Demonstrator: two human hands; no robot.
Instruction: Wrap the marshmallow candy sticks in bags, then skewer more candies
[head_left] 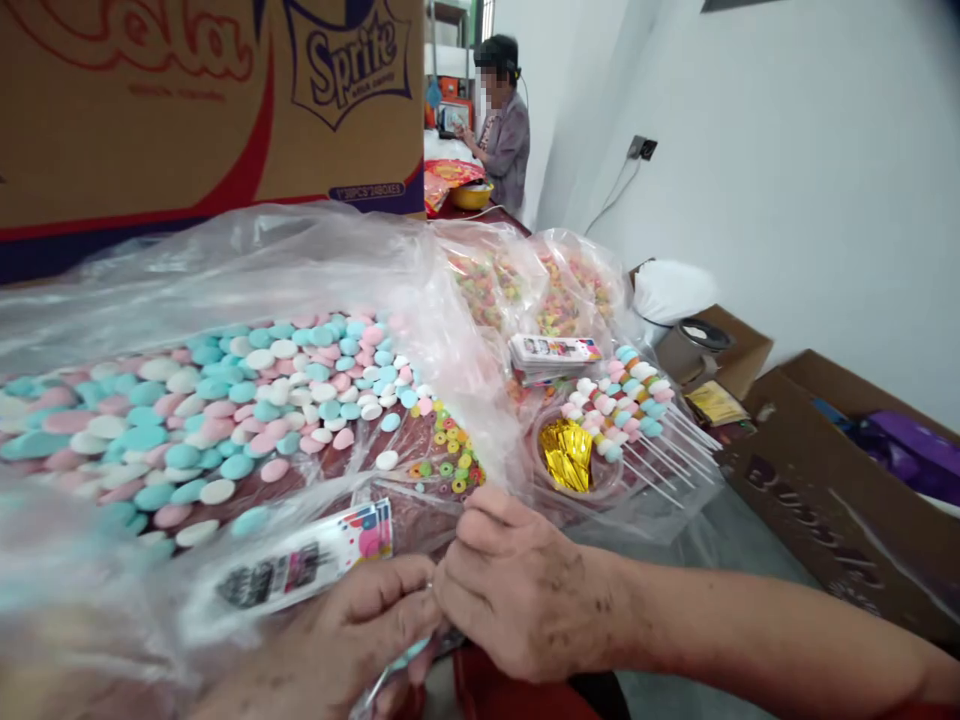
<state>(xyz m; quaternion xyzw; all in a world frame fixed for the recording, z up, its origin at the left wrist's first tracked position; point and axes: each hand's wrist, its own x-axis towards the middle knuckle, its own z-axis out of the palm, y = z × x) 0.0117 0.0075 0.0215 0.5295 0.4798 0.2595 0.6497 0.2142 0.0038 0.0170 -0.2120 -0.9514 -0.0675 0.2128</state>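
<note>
Pinching packet (300, 565) | left hand (352, 635) closed on it, below | right hand (517, 590) curled, hold unclear

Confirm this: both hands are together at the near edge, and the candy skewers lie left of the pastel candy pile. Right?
One thing is wrong: the candy skewers lie right of the pastel candy pile, not left, as the head view shows. The left hand and right hand are together at the near edge.

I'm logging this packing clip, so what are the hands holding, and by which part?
The left hand and right hand pinch a clear plastic sleeve with a printed card at the end nearest them; fingers hide the exact spot.
</note>
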